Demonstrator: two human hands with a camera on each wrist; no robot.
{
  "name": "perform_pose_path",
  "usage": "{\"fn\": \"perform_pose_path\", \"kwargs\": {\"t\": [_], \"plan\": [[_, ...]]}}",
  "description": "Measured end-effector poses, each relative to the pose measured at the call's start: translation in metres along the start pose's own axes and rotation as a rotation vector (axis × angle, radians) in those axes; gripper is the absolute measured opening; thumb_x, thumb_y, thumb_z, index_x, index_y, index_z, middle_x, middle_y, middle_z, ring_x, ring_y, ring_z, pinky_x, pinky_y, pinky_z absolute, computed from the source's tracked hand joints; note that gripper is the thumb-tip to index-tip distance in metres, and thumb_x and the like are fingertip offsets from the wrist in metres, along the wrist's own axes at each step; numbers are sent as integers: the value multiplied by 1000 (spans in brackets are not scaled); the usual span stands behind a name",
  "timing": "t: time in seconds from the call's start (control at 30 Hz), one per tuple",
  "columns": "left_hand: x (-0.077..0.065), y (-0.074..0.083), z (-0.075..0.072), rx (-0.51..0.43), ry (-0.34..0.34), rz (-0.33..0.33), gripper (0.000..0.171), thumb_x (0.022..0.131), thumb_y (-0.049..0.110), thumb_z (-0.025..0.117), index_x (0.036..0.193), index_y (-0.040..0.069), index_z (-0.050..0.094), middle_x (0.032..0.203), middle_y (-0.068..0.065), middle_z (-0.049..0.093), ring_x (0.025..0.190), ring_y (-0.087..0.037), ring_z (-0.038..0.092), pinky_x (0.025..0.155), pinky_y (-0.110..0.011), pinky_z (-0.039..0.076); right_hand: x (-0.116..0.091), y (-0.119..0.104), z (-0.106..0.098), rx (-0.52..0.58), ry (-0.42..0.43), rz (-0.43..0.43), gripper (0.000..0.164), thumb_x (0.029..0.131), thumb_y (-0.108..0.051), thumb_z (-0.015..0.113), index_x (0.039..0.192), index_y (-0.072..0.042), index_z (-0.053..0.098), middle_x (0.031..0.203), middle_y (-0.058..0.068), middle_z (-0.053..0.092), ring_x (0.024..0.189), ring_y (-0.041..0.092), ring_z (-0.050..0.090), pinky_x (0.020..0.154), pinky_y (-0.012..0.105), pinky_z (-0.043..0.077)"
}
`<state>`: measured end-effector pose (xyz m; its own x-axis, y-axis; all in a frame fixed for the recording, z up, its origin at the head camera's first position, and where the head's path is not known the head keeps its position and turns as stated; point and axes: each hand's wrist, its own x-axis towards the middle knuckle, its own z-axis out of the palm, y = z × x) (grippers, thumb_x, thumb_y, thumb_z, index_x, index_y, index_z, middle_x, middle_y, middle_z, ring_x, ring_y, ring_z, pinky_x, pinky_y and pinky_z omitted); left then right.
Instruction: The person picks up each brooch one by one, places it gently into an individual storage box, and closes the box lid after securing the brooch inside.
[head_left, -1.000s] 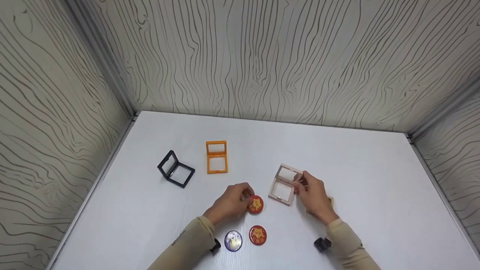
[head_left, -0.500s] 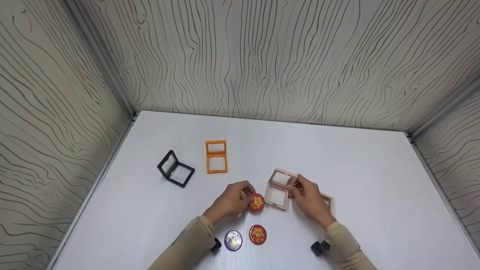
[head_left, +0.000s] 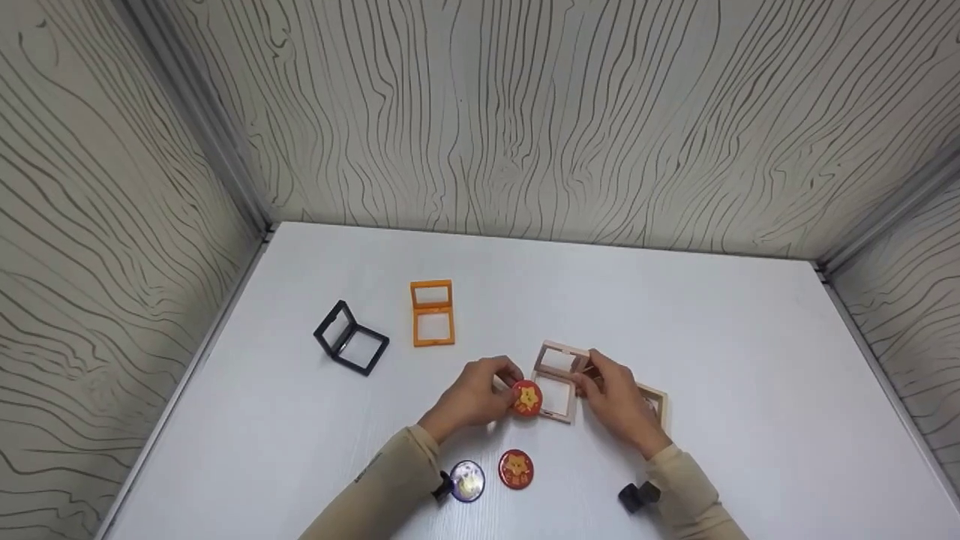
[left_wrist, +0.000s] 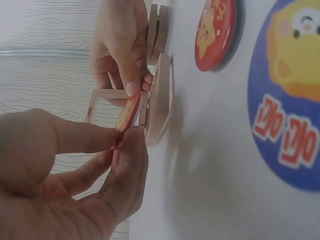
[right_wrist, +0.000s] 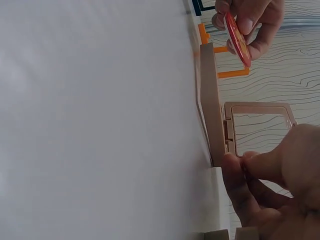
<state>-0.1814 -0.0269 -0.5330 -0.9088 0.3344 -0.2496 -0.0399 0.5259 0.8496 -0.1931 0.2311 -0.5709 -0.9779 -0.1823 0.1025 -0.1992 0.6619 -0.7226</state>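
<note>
Between thumb and fingers my left hand (head_left: 476, 394) pinches a round red badge (head_left: 528, 398) with a yellow star character. The badge is held tilted in the left wrist view (left_wrist: 129, 114), over the left edge of an opened pale pink display frame (head_left: 556, 416). My right hand (head_left: 619, 401) pinches that frame at its right side near the hinge, thumb and fingers on the edge. Its lid stands raised, with a clear window (right_wrist: 260, 132). A second red badge (head_left: 516, 469) and a blue-rimmed badge (head_left: 467, 481) lie on the table nearer to me.
An orange frame (head_left: 433, 343) and a black frame (head_left: 378, 357) stand opened farther back on the left. A light wooden-coloured frame (head_left: 664, 405) sits partly hidden behind my right wrist. Patterned panels (head_left: 480, 112) rise around the white table (head_left: 712, 315).
My right hand has brought the pale pink frame left and a little nearer. My left hand has shifted right with the red badge, which now overlaps the frame in the head view.
</note>
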Motion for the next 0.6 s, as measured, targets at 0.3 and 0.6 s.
{"fn": "perform_pose_path", "kwargs": {"t": [0.3, 0.6], "plan": [[10, 2, 4, -38, 3, 27, 17, 100, 11, 71, 116, 16, 72, 111, 2, 69, 93, -15, 62, 79, -34, 55, 0, 3, 3, 9, 3, -47, 10, 102, -6, 70, 108, -12, 64, 101, 2, 73, 100, 18, 71, 92, 38, 61], [23, 2, 9, -23, 4, 46, 18, 98, 9, 72, 114, 16, 76, 106, 4, 72, 99, -13, 64, 90, -38, 55, -1, 7, 3, 53, -16, -51, 14, 100, -3, 71, 108, -13, 67, 102, 0, 73, 100, 19, 72, 91, 34, 62]]}}
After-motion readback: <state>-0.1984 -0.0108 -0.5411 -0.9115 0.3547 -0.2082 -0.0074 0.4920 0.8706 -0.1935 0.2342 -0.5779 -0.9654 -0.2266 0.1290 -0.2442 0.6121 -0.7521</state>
